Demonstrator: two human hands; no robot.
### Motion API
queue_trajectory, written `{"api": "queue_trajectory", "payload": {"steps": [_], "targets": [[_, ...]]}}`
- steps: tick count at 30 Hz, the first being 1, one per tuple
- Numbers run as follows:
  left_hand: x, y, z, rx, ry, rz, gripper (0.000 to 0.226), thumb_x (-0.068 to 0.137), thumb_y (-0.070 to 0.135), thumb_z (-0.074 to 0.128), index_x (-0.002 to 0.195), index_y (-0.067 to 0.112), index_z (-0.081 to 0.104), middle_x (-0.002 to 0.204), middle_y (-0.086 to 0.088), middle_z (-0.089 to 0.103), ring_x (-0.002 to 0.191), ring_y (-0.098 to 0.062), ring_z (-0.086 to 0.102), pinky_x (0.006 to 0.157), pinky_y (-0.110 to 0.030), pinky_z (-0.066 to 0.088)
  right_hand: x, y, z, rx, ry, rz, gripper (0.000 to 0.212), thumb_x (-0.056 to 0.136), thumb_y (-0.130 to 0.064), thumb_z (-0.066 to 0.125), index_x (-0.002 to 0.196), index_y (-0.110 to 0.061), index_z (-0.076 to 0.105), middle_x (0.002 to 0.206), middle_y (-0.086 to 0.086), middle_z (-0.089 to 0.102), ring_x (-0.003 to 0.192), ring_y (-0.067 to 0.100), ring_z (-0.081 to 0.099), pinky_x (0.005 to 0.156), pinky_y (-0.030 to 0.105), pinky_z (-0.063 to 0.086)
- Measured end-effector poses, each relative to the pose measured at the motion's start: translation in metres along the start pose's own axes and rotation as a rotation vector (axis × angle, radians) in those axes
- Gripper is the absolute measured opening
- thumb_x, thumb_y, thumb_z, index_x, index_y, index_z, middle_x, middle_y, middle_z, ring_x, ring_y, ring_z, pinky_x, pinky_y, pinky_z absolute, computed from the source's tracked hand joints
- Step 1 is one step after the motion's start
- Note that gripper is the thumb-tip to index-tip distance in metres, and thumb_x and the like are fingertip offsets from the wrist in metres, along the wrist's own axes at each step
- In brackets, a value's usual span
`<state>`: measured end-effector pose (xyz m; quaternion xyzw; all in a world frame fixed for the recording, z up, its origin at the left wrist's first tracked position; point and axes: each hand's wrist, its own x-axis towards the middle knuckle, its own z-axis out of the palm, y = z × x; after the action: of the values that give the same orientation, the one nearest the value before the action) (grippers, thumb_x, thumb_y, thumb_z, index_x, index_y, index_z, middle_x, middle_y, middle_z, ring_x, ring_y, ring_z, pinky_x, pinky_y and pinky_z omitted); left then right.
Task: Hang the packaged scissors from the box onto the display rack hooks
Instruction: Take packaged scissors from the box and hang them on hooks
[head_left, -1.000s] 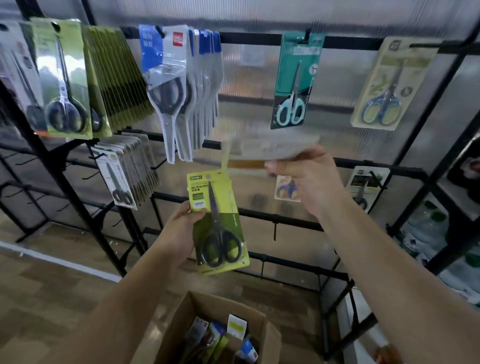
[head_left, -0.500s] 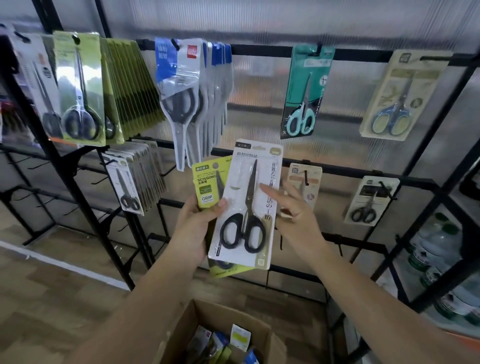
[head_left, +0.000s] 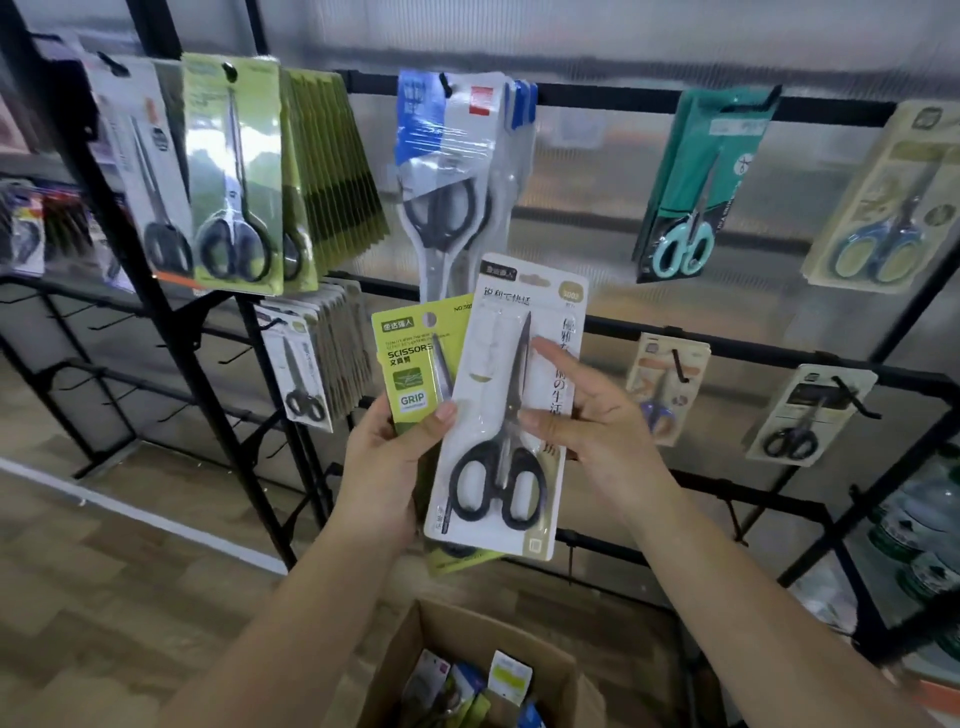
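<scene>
Two scissor packs are held before the display rack (head_left: 675, 101) — the left hand (head_left: 387, 467) grips the green pack (head_left: 410, 369) and white pack (head_left: 498, 415) with its thumb, while the right hand (head_left: 597, 431) touches the white one with straight fingers, above the box (head_left: 550, 670).

1. Black display rack (head_left: 613, 97): hooks carry green scissor packs (head_left: 236, 171), blue-white packs (head_left: 449, 156), one teal pack (head_left: 701, 182), a beige pack (head_left: 883, 202).
2. Lower bar: small packs (head_left: 306, 364).
3. Wood floor (head_left: 104, 597) carries cardboard box (head_left: 550, 670).
</scene>
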<state>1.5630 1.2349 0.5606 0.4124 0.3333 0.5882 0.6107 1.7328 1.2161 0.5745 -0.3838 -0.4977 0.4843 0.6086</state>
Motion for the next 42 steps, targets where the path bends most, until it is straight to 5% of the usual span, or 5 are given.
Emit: {"api": "queue_trajectory", "payload": {"steps": [8, 16, 29, 32, 42], "targets": [[0.057, 0.059, -0.1, -0.017, 0.046, -0.025, 0.03, 0.072, 0.011, 0.064, 0.102, 0.009, 0.066, 0.105, -0.015, 0.069, 0.104, -0.038, 0.062, 0.096, -0.056, 0.045, 0.044, 0.027, 0.094, -0.086, 0.084, -0.048, 0.068, 0.075, 0.021, 0.06, 0.107, -0.039, 0.065, 0.132, -0.012, 0.056, 0.13, 0.012, 0.045, 0.102, 0.033, 0.046], [0.085, 0.062, -0.227, -0.008, 0.039, -0.187, 0.019, 0.085, 0.003, 0.054, 0.097, 0.011, 0.067, 0.087, -0.008, 0.074, 0.074, -0.024, 0.071, 0.057, -0.031, 0.057, 0.067, 0.081, 0.174, -0.285, 0.061, 0.02, 0.059, 0.08, 0.018, 0.057, 0.106, -0.036, 0.06, 0.124, -0.024, 0.053, 0.118, -0.018, 0.043, 0.091, 0.003, 0.038], [0.122, 0.048, -0.331, 0.088, 0.088, -0.378, 0.013, 0.09, 0.004, 0.054, 0.09, 0.012, 0.065, 0.079, -0.005, 0.074, 0.068, -0.021, 0.07, 0.055, -0.032, 0.057, 0.116, 0.166, 0.258, -0.389, 0.159, 0.211, 0.057, 0.088, 0.013, 0.05, 0.13, -0.027, 0.052, 0.128, -0.024, 0.042, 0.112, -0.021, 0.039, 0.077, -0.002, 0.035], [0.13, 0.05, -0.344, 0.119, 0.091, -0.382, 0.013, 0.09, 0.005, 0.055, 0.094, 0.013, 0.064, 0.08, -0.003, 0.073, 0.068, -0.019, 0.07, 0.056, -0.031, 0.055, 0.132, 0.172, 0.261, -0.434, 0.19, 0.225, 0.056, 0.088, 0.011, 0.052, 0.134, -0.021, 0.051, 0.128, -0.024, 0.041, 0.123, -0.012, 0.033, 0.1, 0.005, 0.034], [0.142, 0.049, -0.36, 0.09, 0.061, -0.452, 0.014, 0.09, 0.002, 0.054, 0.096, 0.009, 0.064, 0.081, -0.006, 0.074, 0.066, -0.02, 0.07, 0.054, -0.03, 0.057, 0.15, 0.184, 0.267, -0.443, 0.287, 0.274, 0.055, 0.087, 0.012, 0.053, 0.135, -0.016, 0.05, 0.14, -0.009, 0.044, 0.121, -0.007, 0.033, 0.078, -0.01, 0.029]]}}
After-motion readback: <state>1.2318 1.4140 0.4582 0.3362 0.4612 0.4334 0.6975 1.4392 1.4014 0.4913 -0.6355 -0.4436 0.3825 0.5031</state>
